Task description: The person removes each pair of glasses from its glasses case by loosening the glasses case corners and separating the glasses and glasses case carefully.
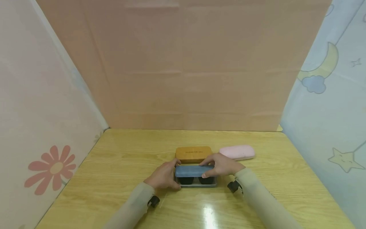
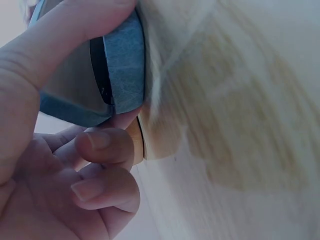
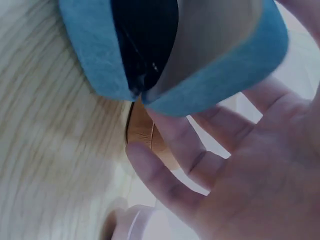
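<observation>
A blue glasses case [image 1: 194, 170] lies on the wooden table [image 1: 114, 165], its lid partly raised over dark sunglasses [image 1: 186, 180] inside. My left hand [image 1: 171, 174] grips the case's left end, thumb over the lid [image 2: 122, 55] and fingers [image 2: 100, 145] curled behind it. At the right end my right hand [image 1: 212, 167] holds the lid, with its fingers [image 3: 175, 150] behind the blue shell [image 3: 225, 85]. The dark glasses [image 3: 145, 35] show in the gap.
An orange case [image 1: 193, 154] lies just behind the blue one, also seen close behind the fingers [image 2: 136, 145] [image 3: 140, 131]. A pink case [image 1: 237, 152] sits to the back right. Cloth walls close in three sides.
</observation>
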`<state>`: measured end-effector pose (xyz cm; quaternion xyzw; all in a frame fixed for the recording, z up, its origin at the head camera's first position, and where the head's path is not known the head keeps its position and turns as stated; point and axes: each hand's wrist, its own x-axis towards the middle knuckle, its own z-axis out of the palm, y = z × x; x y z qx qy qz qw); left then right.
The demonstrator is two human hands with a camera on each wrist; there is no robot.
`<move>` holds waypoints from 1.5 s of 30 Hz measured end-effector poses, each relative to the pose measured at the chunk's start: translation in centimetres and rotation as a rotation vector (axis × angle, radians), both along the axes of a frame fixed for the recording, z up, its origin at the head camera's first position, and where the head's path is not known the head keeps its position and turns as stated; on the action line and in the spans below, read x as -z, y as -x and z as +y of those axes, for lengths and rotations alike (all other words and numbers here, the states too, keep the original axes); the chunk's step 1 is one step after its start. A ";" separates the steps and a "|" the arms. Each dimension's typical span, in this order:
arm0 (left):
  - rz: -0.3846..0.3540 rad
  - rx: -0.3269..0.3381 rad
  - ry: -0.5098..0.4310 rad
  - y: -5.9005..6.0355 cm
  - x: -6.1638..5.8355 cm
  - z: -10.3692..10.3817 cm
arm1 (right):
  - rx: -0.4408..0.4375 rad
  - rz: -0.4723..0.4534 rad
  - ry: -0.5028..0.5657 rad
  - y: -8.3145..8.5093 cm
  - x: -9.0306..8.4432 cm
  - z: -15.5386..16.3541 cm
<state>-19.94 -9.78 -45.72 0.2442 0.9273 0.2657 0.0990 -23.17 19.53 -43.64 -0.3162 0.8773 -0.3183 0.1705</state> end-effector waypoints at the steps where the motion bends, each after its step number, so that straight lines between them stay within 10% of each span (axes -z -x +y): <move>1: -0.004 0.000 -0.008 0.0 0.0 0.0 | -0.004 -0.016 0.017 0.2 0.1 0.2; 14: -0.032 -0.004 -0.056 -0.3 0.6 -0.3 | 0.031 -0.072 0.086 0.5 0.5 0.4; 21: -0.040 -0.036 -0.076 -0.8 0.4 -0.3 | 0.231 0.316 0.024 -1.7 -0.6 -0.6; 29: -0.060 -0.008 -0.085 -2.1 1.3 -0.1 | 0.110 0.664 -0.026 -6.6 -0.7 -2.3; 36: -0.078 -0.007 -0.098 -1.8 1.3 -0.2 | 0.029 0.597 -0.092 -7.7 0.3 -3.9; 45: -0.105 0.023 -0.145 0.3 0.0 0.1 | 0.143 0.602 -0.165 -6.7 1.0 -4.5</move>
